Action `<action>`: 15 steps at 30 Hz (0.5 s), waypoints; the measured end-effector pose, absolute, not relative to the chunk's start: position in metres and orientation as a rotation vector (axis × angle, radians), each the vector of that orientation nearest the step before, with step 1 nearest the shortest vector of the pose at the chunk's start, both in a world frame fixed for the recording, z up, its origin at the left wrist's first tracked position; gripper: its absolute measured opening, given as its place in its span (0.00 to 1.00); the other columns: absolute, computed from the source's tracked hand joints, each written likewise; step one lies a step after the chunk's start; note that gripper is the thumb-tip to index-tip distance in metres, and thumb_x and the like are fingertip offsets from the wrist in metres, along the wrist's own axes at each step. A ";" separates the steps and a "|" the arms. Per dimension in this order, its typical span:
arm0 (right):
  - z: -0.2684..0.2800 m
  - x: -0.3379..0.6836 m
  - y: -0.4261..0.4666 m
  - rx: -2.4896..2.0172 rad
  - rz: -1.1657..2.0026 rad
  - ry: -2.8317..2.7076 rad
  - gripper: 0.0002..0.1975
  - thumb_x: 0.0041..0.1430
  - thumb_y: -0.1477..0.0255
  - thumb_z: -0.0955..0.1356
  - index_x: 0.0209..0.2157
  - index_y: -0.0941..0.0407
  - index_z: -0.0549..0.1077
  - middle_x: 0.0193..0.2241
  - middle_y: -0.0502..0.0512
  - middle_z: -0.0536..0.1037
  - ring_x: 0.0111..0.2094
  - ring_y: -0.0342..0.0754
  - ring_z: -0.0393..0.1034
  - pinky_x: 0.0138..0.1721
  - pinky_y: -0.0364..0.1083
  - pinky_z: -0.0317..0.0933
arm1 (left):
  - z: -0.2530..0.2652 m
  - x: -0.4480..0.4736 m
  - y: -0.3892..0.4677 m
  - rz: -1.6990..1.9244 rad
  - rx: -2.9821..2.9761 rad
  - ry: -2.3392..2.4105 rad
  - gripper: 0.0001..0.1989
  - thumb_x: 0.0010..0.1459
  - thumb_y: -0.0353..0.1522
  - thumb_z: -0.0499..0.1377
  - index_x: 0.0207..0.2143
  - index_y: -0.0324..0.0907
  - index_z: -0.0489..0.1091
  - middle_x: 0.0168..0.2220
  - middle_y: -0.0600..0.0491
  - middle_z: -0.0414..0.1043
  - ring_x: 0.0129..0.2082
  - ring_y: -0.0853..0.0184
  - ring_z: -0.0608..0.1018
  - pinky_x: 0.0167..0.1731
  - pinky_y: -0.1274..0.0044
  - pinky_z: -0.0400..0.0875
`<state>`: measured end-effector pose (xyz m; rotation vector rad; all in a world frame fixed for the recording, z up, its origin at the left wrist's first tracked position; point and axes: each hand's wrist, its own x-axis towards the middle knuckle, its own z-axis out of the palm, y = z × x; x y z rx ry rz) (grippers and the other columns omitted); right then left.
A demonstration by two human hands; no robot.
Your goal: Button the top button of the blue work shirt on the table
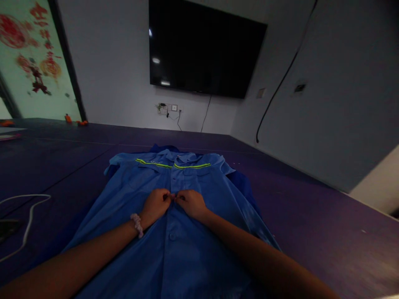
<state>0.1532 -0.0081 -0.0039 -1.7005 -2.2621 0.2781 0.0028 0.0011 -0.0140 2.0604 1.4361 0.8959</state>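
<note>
A light blue work shirt (199,249) lies front side up, its collar pointing away from me and yellow-green stripes across the chest. Both hands meet at its middle placket. My left hand (156,204), with a pale scrunchie (137,225) round the wrist, pinches the left side of the front edge. Fingertip to fingertip with it, my right hand (191,202) pinches the other side. Any button between the fingers is hidden. Lower on the placket a round button (172,236) shows. Darker blue cloth (241,182) sticks out from under the shirt.
The surface below is dark purple (299,216). At the left lie a white cable (31,216) and a dark object (9,228). A large black television (205,50) hangs on the wall ahead, with sockets and cords below. Small orange things (67,118) stand near the decorated glass door (37,62).
</note>
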 end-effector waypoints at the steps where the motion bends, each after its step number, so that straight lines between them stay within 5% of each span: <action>1: -0.004 0.153 -0.008 -1.700 0.266 -2.265 0.12 0.59 0.66 0.61 0.32 0.54 0.75 0.31 0.51 0.77 0.32 0.44 0.68 0.27 0.41 0.49 | -0.014 0.003 0.001 0.891 2.062 1.423 0.12 0.51 0.31 0.51 0.17 0.40 0.63 0.17 0.57 0.61 0.20 0.71 0.65 0.23 0.79 0.52; 15: -0.006 0.155 -0.005 -1.674 0.342 -2.238 0.11 0.57 0.72 0.62 0.31 0.56 0.77 0.30 0.51 0.78 0.32 0.44 0.70 0.25 0.40 0.49 | -0.009 0.003 -0.003 0.806 2.121 1.410 0.08 0.42 0.32 0.58 0.17 0.40 0.61 0.16 0.60 0.60 0.20 0.72 0.65 0.21 0.81 0.52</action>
